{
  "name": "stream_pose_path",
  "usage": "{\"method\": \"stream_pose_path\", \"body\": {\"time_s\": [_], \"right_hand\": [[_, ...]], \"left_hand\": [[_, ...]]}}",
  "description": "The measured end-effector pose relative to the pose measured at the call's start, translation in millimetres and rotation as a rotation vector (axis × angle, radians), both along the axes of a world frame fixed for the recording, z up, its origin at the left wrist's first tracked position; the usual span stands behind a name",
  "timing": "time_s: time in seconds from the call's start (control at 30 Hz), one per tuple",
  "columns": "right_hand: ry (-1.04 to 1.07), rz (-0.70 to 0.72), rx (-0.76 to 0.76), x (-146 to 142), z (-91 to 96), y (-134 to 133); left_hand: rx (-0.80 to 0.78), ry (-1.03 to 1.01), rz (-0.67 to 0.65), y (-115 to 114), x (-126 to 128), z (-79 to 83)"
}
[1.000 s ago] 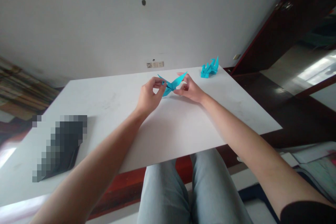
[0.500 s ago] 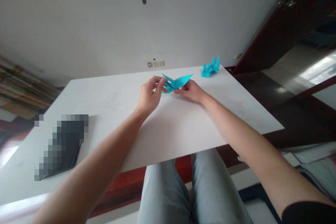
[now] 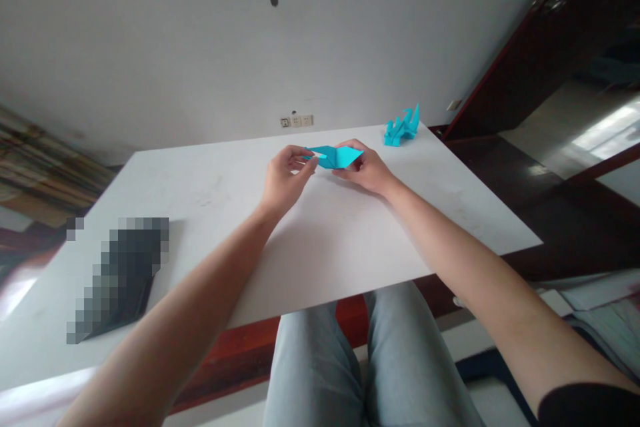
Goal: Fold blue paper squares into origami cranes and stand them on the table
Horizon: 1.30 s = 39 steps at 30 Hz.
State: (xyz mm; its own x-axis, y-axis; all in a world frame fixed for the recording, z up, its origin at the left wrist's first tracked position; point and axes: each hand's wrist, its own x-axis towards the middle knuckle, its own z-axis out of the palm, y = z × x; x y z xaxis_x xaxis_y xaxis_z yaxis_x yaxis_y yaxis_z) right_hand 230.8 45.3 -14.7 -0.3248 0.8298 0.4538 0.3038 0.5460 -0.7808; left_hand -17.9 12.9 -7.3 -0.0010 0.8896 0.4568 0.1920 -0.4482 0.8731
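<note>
A folded piece of blue paper [image 3: 336, 157] is held just above the white table [image 3: 320, 240], near its far side. My left hand [image 3: 284, 179] pinches the paper's left end between thumb and fingers. My right hand [image 3: 366, 169] grips its right end, fingers curled round the point. The paper now looks like a flat, narrow kite shape lying level between both hands. A pile of finished blue paper figures [image 3: 401, 128] stands at the far right corner of the table, apart from my hands.
A dark, blurred-out object [image 3: 117, 273] lies on the table's left near the front edge. The wall [image 3: 300, 47] with a socket strip [image 3: 296, 121] runs behind the table. A dark wooden door [image 3: 540, 47] stands at the right. My knees are under the table's front edge.
The paper's raised wing flaps have been folded down, so it went from an open, spiky shape to a flat one. Both hands stayed in place, closing slightly together.
</note>
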Motion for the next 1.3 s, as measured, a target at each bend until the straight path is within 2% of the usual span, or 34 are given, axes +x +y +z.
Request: {"method": "stream_pose_path", "body": {"time_s": [0.23,0.63,0.8,0.93,1.07,1.3], "right_hand": [[-0.020,0.044,0.045,2.9,4.0,-2.0],[-0.044,0.005,0.084,4.4,5.5,-4.6],[-0.095,-0.051,0.062,4.2,6.5,-4.1],[-0.116,-0.099,0.046,3.9,5.8,-1.8],[-0.090,-0.043,0.054,2.4,6.1,-2.3],[-0.075,0.035,0.031,-0.2,5.7,-3.3]], "left_hand": [[-0.055,-0.069,0.013,7.4,0.1,-4.9],[0.014,-0.087,0.136,6.9,-2.5,-0.2],[-0.006,-0.109,0.171,10.5,-3.7,-4.0],[-0.105,-0.031,0.042,8.7,-4.0,-8.9],[-0.111,0.169,-0.108,0.2,-2.6,-9.4],[-0.016,0.294,-0.145,-7.0,-0.1,-8.1]]}}
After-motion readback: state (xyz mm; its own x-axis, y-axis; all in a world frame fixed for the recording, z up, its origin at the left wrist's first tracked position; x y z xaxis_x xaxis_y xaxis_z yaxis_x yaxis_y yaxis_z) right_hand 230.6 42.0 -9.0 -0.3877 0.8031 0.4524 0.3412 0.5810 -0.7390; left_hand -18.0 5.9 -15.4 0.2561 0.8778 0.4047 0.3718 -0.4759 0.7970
